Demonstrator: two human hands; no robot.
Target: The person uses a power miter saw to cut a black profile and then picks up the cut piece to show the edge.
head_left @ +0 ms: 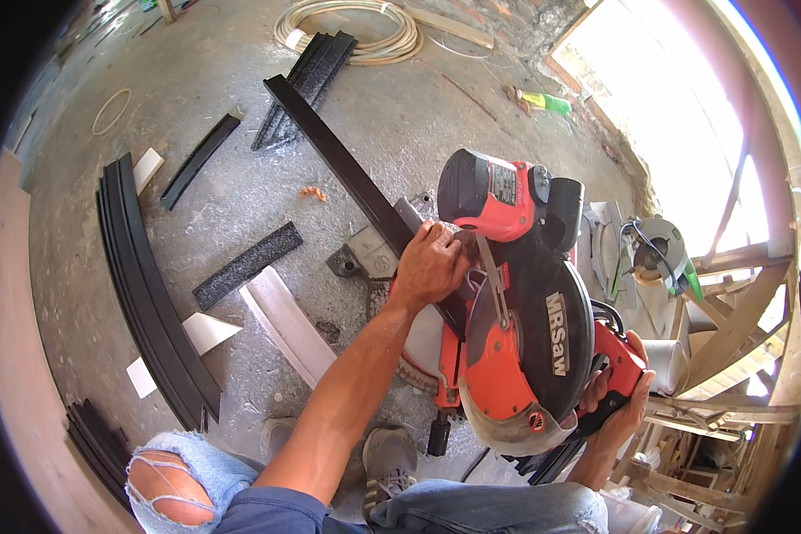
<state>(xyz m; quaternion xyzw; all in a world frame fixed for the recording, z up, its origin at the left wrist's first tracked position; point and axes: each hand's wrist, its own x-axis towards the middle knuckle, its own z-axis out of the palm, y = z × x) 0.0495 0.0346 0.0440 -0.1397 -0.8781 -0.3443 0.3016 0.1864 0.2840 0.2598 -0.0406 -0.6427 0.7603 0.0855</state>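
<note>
A red and black miter saw (543,307) stands on the floor in front of me. My right hand (627,414) is wrapped round its red handle (621,360), with some fingers hidden behind the grip. A long black strip of moulding (347,169) lies across the saw's base and runs out to the far left. My left hand (429,267) is closed over this strip by the saw's metal fence (411,214), close to the blade guard (507,383). The guard hides the blade and the strip's near end.
Several long black mouldings (147,285) lie at the left, with more (307,84) at the back. Short black offcuts (247,264) and a white strip (287,322) lie near the saw. A coiled hose (351,31) is at the back; a green-handled power tool (659,249) stands at the right.
</note>
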